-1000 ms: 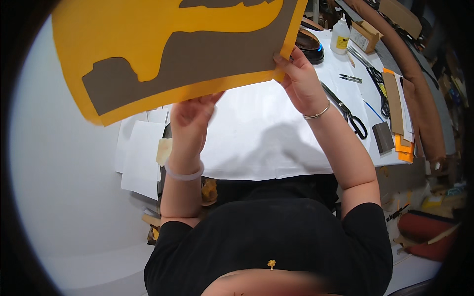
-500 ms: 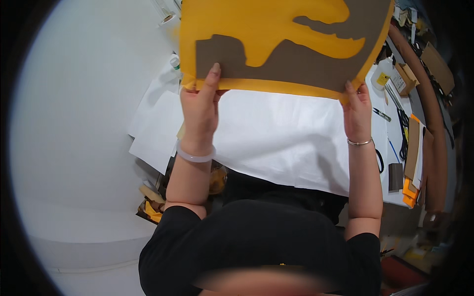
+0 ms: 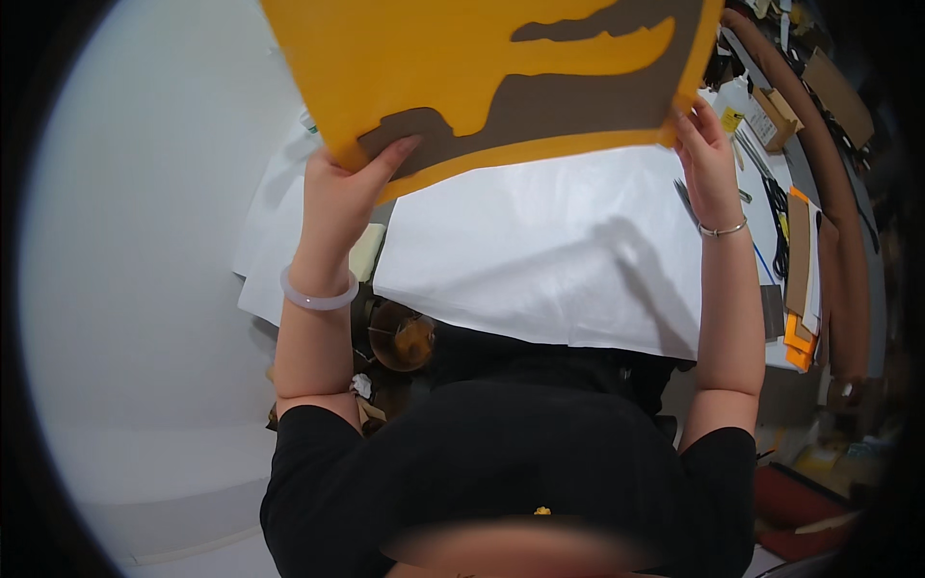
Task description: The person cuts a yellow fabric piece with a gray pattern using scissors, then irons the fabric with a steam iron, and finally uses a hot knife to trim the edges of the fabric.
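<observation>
A large flat yellow and brown panel, perhaps leather or fabric, is held up over the table. Its brown middle carries a yellow cut-out-like shape, and a yellow border runs along its edges. My left hand grips the near left corner, thumb lying on top and fingers underneath. At the near right corner my right hand pinches the border between thumb and fingers. The panel tilts, its left corner nearer to me than its right. Its far part runs out of the picture.
White sheeting covers the table below. To the right are a cardboard box, a white bottle, black cable, a grey block and stacked brown and orange pieces. A long brown roll lies behind them. A white wall stands left.
The panel has shifted left and turned, its left corner dropping nearer to me. My left hand moved left and nearer; my right hand moved slightly farther away. Both keep their hold.
</observation>
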Available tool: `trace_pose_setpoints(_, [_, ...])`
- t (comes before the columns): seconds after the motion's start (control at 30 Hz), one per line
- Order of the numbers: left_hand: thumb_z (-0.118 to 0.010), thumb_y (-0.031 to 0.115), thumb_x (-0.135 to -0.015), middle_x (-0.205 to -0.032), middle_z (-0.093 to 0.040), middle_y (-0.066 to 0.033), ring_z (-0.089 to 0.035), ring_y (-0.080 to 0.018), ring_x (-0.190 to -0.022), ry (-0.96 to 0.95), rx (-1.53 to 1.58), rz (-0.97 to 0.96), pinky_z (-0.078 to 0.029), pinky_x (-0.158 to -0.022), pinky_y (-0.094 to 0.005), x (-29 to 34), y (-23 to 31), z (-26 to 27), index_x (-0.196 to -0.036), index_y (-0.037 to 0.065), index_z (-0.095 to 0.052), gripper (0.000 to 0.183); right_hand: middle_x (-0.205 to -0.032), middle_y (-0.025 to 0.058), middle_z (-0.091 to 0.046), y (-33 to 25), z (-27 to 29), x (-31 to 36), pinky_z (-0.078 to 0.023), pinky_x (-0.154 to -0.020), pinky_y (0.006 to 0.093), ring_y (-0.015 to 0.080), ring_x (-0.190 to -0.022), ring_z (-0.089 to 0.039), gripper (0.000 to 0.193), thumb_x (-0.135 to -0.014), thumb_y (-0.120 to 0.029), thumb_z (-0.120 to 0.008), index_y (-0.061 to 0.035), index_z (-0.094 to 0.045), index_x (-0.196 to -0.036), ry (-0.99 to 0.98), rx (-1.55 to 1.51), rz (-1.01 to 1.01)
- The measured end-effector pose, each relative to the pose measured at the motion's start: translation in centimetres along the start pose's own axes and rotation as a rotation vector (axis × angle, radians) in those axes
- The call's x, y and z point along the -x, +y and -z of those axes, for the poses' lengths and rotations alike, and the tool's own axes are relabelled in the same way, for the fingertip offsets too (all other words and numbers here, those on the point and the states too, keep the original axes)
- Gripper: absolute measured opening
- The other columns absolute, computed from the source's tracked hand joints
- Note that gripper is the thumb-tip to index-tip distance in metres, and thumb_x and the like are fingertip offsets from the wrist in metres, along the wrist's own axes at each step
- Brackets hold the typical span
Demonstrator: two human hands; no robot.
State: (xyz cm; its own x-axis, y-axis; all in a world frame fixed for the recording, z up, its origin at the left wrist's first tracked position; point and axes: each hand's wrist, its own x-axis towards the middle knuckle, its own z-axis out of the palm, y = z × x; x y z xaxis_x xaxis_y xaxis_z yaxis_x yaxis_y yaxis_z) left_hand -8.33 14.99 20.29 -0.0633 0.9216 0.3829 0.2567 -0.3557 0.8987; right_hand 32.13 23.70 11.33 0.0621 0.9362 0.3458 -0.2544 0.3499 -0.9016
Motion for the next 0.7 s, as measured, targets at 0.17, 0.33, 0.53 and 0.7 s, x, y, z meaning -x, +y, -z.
trace_pose_setpoints(0.17, [-0.084,0.007,-0.094,-0.114,-0.077,-0.0073,-0.07,-0.0146,-0.103,0.144,-0.036,-0.101,-0.054,-0.095,-0.0283,0.6,-2.8,1.7,-0.118,-0.003,-0.074,0.028,-0.142,0.0064,-0.067,-0.6,0.7,-2.3,-0.045,-0.115,0.0312,0.0136,-0.132,-0.061,0.039,-0.109,-0.025,-0.067,-0.0068,-0.062,-0.143,0.024,0.188,0.069])
trace_pose_setpoints(0.33, [-0.083,0.007,-0.096,-0.109,-0.077,-0.006,-0.07,-0.0121,-0.098,0.335,-0.052,-0.145,-0.055,-0.09,-0.026,-0.1,-3.1,2.8,-0.113,-0.004,-0.074,0.022,-0.149,0.0148,-0.062,3.3,4.3,-9.1,-0.045,-0.117,0.0378,0.0263,-0.137,-0.059,0.054,-0.105,-0.035,-0.071,-0.003,-0.059,-0.146,0.084,0.76,0.347])
trace_pose_setpoints(0.53, [-0.084,0.009,-0.096,-0.112,-0.075,-0.0061,-0.069,-0.0125,-0.1,0.399,-0.022,-0.146,-0.054,-0.091,-0.0267,0.0,-3.3,4.1,-0.116,-0.003,-0.072,0.027,-0.159,0.0271,-0.05,4.8,4.7,-15.2,-0.036,-0.125,0.0466,0.0415,-0.151,-0.045,0.088,-0.095,-0.054,-0.077,0.0016,-0.048,-0.156,0.126,1.552,0.373])
trace_pose_setpoints(0.7, [-0.082,0.008,-0.096,-0.117,-0.075,-0.0076,-0.069,-0.0152,-0.107,0.347,-0.016,-0.101,-0.055,-0.096,-0.0297,2.7,-3.1,3.4,-0.119,-0.005,-0.069,0.03,-0.163,0.0254,-0.046,5.2,0.2,-16.2,-0.035,-0.126,0.0459,0.0394,-0.151,-0.044,0.084,-0.1,-0.058,-0.07,0.0004,-0.048,-0.157,0.046,1.12,0.52])
